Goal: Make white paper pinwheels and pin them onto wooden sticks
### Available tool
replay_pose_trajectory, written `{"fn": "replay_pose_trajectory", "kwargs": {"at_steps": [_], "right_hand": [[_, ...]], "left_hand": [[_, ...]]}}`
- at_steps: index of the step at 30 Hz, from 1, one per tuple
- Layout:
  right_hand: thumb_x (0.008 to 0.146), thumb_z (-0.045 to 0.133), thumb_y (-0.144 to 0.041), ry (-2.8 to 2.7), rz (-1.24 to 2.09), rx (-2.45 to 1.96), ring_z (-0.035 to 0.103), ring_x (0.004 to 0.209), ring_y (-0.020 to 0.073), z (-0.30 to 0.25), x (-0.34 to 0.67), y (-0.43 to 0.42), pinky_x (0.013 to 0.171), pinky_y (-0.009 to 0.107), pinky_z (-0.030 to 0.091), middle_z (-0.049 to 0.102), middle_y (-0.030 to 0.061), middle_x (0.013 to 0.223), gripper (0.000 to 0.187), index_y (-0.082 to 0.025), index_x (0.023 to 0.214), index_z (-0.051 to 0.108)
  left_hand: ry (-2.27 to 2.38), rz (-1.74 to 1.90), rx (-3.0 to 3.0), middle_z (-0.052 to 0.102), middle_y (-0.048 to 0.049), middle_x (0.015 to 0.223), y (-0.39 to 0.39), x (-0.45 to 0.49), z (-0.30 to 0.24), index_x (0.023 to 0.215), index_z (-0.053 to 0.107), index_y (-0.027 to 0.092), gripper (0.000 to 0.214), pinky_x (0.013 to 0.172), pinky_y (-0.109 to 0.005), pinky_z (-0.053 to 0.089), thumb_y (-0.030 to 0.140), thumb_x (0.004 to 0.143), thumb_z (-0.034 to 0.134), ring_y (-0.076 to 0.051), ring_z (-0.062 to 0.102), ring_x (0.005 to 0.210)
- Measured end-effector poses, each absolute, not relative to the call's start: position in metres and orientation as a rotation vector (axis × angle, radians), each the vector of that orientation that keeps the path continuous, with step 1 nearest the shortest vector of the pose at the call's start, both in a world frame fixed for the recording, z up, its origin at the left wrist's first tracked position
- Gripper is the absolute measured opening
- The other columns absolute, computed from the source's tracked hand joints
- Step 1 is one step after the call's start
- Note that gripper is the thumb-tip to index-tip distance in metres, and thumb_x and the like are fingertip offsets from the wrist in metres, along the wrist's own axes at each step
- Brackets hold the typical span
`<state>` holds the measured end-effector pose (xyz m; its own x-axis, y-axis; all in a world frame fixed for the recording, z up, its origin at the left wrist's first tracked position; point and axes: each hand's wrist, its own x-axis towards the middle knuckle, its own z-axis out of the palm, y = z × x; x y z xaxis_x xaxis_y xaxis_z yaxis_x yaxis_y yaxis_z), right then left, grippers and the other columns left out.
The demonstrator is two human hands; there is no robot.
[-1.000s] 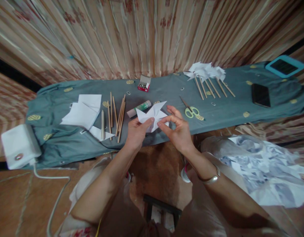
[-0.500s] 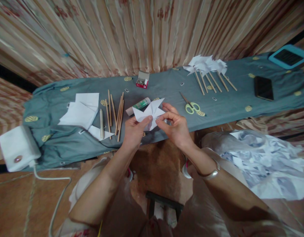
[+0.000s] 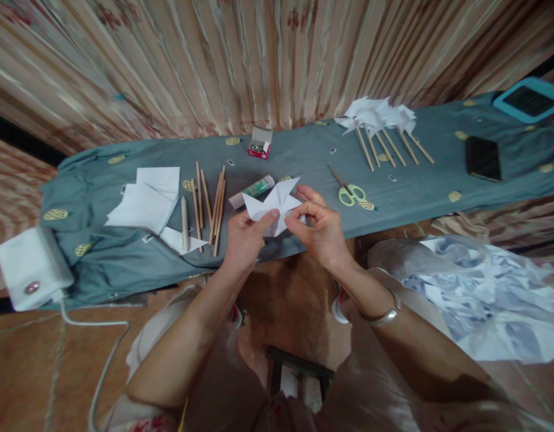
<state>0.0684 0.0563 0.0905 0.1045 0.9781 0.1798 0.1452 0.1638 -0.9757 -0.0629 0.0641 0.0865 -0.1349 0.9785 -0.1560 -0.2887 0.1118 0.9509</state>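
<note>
A white folded paper pinwheel (image 3: 277, 201) is held up over the front edge of the cloth-covered table. My left hand (image 3: 247, 234) is closed on its left side, thumb pressed near the centre. My right hand (image 3: 319, 228) pinches the pinwheel's right side between thumb and forefinger. Just behind it lies a green and white glue stick (image 3: 254, 191). Several wooden sticks (image 3: 219, 210) lie to the left of my left hand. Beyond my right hand rest green-handled scissors (image 3: 350, 193). A small red box (image 3: 259, 144) of metal pins stands open at the back.
Paper sheets (image 3: 146, 204) and a pale candle-like rod (image 3: 185, 223) lie left. Pinwheels on sticks (image 3: 378, 117) lie back right, before a black phone (image 3: 482, 158) and a blue-framed device (image 3: 531, 101). A white corded box (image 3: 33, 269) sits left; a bag of paper scraps (image 3: 488, 294) stands right.
Both hands keep their hold on the pinwheel with almost no movement. The view has shifted very slightly; the things on the table stay put.
</note>
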Motion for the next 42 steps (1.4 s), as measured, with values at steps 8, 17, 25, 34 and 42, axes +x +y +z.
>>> {"fn": "replay_pose_trajectory", "kwargs": {"at_steps": [8, 17, 25, 34, 42], "right_hand": [[0.073, 0.071, -0.028, -1.38, 0.871, -1.231, 0.053, 0.126, 0.0268, 0.098, 0.071, 0.052, 0.109, 0.045, 0.037, 0.055, 0.0096, 0.136, 0.01, -0.021, 0.069, 0.064], [0.066, 0.078, -0.047, -1.13, 1.126, -1.221, 0.066, 0.098, 0.0224, 0.107, 0.091, 0.066, 0.09, 0.041, 0.052, 0.07, 0.0061, 0.106, 0.047, -0.024, 0.104, 0.062], [0.05, 0.087, -0.035, -0.943, 1.476, -1.151, 0.066, 0.063, 0.0166, 0.105, 0.078, 0.068, 0.068, 0.034, 0.055, 0.072, -0.0034, 0.075, 0.063, -0.024, 0.104, 0.057], [0.05, 0.08, -0.025, -0.9, 1.482, -1.212, 0.065, 0.057, 0.0159, 0.107, 0.069, 0.073, 0.061, 0.031, 0.053, 0.073, -0.004, 0.071, 0.052, -0.022, 0.098, 0.058], [0.051, 0.079, -0.025, -0.91, 1.484, -1.237, 0.065, 0.058, 0.0152, 0.105, 0.063, 0.075, 0.063, 0.031, 0.053, 0.073, -0.0039, 0.072, 0.047, -0.021, 0.094, 0.059]], "left_hand": [[1.169, 1.357, 0.795, 0.068, 0.0009, 0.062, 0.067, -0.066, 0.09, 0.067, 0.072, 0.016, 0.022, 0.058, -0.024, 0.044, 0.032, 0.057, 0.081, -0.012, 0.057, 0.055], [1.144, 1.306, 0.719, 0.064, 0.0013, 0.055, 0.065, -0.064, 0.093, 0.057, 0.067, 0.015, 0.027, 0.052, -0.022, 0.042, 0.034, 0.05, 0.084, -0.009, 0.052, 0.05], [1.134, 1.278, 0.827, 0.059, 0.0023, 0.051, 0.064, -0.061, 0.094, 0.055, 0.065, 0.015, 0.026, 0.051, -0.022, 0.041, 0.035, 0.056, 0.082, -0.009, 0.049, 0.048], [1.119, 1.277, 0.799, 0.068, -0.0002, 0.062, 0.069, -0.066, 0.09, 0.067, 0.072, 0.014, 0.03, 0.058, -0.025, 0.045, 0.036, 0.052, 0.086, -0.011, 0.056, 0.055], [1.137, 1.241, 0.76, 0.071, -0.0014, 0.066, 0.069, -0.073, 0.09, 0.07, 0.074, 0.014, 0.029, 0.059, -0.024, 0.046, 0.033, 0.05, 0.085, -0.012, 0.058, 0.057]]}}
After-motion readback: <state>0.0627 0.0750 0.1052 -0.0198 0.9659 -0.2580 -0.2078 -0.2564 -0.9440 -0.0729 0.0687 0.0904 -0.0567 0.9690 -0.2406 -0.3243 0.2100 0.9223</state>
